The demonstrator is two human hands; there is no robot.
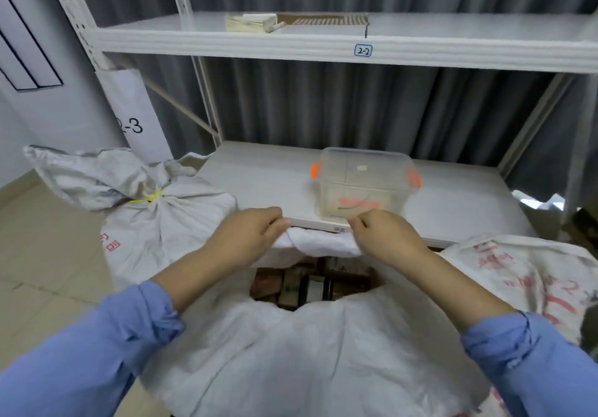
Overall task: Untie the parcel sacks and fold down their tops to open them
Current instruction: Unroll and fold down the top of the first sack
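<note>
Grip of left hand and right hand alike: fingers curled tight on far rim of open sack.

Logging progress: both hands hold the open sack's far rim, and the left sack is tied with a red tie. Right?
No: the head view shows the tie is yellow, not red. Otherwise right: left hand and right hand hold the open sack at its far rim, and the left sack is tied.

The open sack is plain white. The tied sack is white with red print and a yellow tie. The clear box has orange latches. The sleeves are light blue, the curtain grey and the shelf white.
</note>
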